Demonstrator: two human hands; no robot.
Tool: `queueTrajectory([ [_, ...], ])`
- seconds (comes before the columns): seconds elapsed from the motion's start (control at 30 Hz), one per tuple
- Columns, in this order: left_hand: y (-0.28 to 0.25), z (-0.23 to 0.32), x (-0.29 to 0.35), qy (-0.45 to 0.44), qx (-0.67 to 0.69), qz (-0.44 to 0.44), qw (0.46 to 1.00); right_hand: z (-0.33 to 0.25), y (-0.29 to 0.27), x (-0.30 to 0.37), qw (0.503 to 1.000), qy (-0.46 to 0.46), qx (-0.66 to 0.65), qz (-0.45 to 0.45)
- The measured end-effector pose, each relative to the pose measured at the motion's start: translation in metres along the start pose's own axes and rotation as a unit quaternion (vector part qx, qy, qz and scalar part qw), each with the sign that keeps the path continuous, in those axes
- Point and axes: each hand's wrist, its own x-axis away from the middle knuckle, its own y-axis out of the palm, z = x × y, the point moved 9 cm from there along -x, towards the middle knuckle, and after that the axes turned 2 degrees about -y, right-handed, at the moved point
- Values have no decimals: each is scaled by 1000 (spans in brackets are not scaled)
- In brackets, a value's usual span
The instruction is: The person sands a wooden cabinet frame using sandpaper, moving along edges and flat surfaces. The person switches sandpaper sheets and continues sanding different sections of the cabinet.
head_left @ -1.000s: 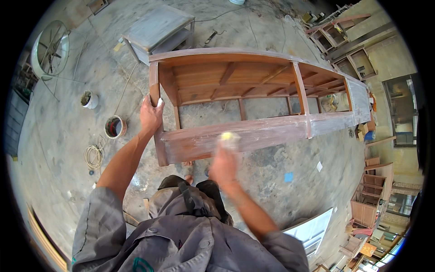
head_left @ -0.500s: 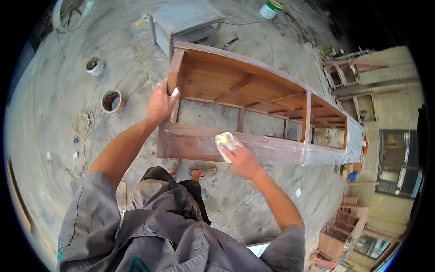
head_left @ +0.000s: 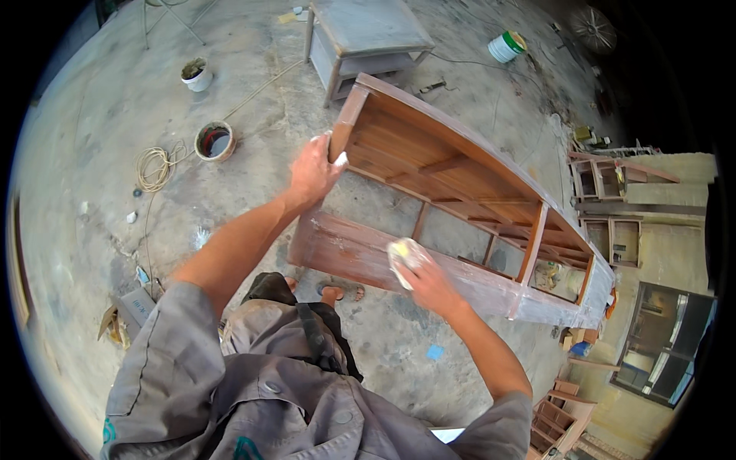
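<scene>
A long open wooden cabinet frame [head_left: 475, 192] lies on its side on the concrete floor in front of me. My left hand [head_left: 313, 170] grips the upright end board at its near left corner. My right hand [head_left: 424, 277] presses a pale yellowish pad [head_left: 402, 254] against the cabinet's near side panel, whose surface looks whitish and dusty. My feet in sandals show below that panel.
A grey low table [head_left: 368, 34] stands behind the cabinet. Two paint cans [head_left: 215, 140] and a coil of cord [head_left: 157, 167] lie on the floor to the left, a white bucket [head_left: 506, 46] at the back. More wooden furniture frames [head_left: 609, 207] stand at the right.
My view has swung, so the cabinet now sits more diagonally. My right hand with the pad has slid along the near panel. The left hand keeps its grip on the end board.
</scene>
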Motion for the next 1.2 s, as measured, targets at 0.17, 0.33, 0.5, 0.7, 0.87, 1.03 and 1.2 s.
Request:
queueTrajectory([
  [0.17,2,5,-5,30,18,26,999,-51,16,-95,998,-2,-12,59],
  [0.33,-2,-2,-3,3,11,1,1000,-34,10,-62,998,-14,-18,61],
  [0.5,-2,-5,1,40,10,56,998,-51,-5,-86,996,-11,-31,83],
  [0.7,-1,4,4,-8,25,0,1000,-30,5,-49,998,2,-5,69],
  [0.87,7,-3,2,22,18,32,999,-60,10,-92,996,16,19,81],
  [1.03,3,-6,-3,-3,18,-11,1000,-44,8,-60,994,48,-3,94],
  [1.2,6,-6,-6,21,19,16,999,-53,8,-42,986,106,-10,124],
])
